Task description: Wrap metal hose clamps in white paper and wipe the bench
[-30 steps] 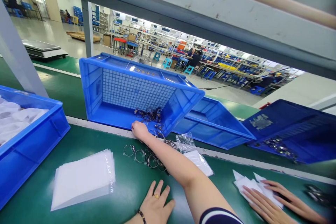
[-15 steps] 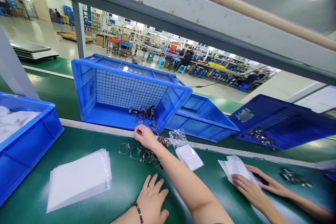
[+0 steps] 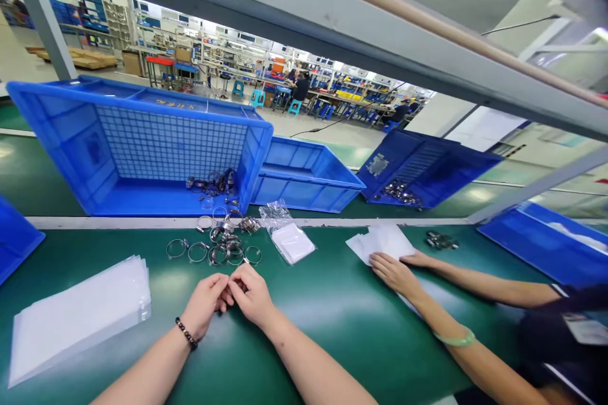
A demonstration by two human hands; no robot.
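Observation:
My left hand, with a beaded bracelet at its wrist, and my right hand meet over the green tabletop. Both are closed, fingertips together; a small dark bit shows beneath them, too hidden to name. Just beyond lie several round metal hose clamps, loose and partly heaped. Further clamps rest inside a tilted blue crate. To the left is a stack of white translucent plastic bags. A clear bag with white cards lies right of the clamps.
At the right, a co-worker's hands hold white bags. Beside them sits a small clamp pile. A second blue crate, a dark blue crate and a right-hand crate stand around. A grey beam crosses overhead.
My right hand has drawn back from the clamps by the crate to meet my left hand. My left hand has closed from lying spread. The view has swung right.

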